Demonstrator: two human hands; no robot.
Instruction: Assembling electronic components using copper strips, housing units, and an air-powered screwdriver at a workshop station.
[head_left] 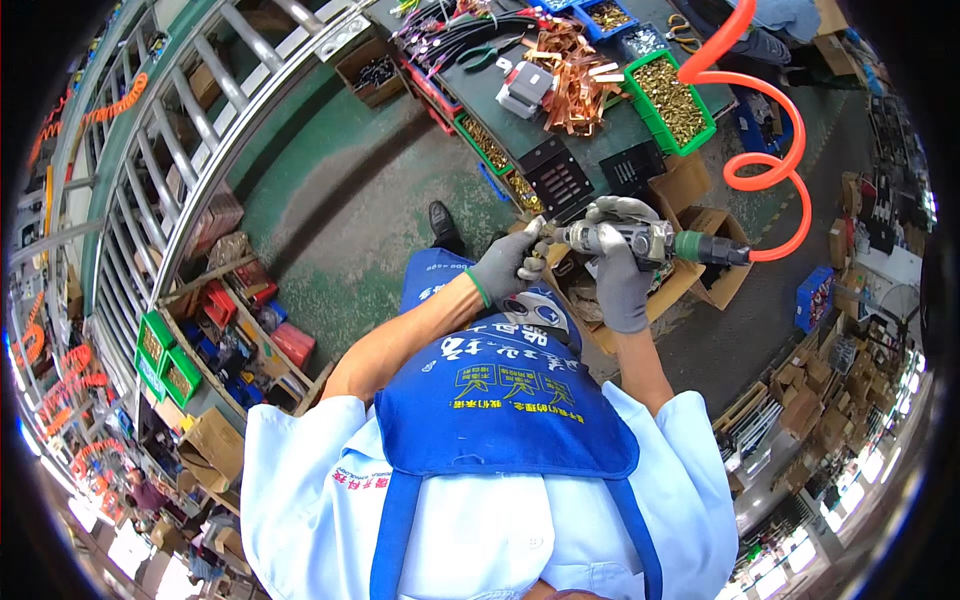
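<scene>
In grey gloves, both my hands meet over my lap at the bench's near edge. My right hand [622, 285] is wrapped round an air screwdriver [648, 240], which lies sideways with its tip to the left. A red coiled hose [783, 215] runs from its rear end, past a green collar. My left hand [508, 265] is closed at the tool's tip, its fingers pinched around small brownish metal pieces [538, 258] whose exact kind I cannot make out. Just beyond the hands, a black slotted plate [556, 180] lies on the bench's near edge.
On the bench are a green bin of brass screws [672, 100], a pile of copper strips [580, 75], a grey device [525, 88], a second black part [632, 168] and pliers [490, 52]. Cardboard boxes [715, 255] stand below at right. A metal roller conveyor [190, 110] runs at left.
</scene>
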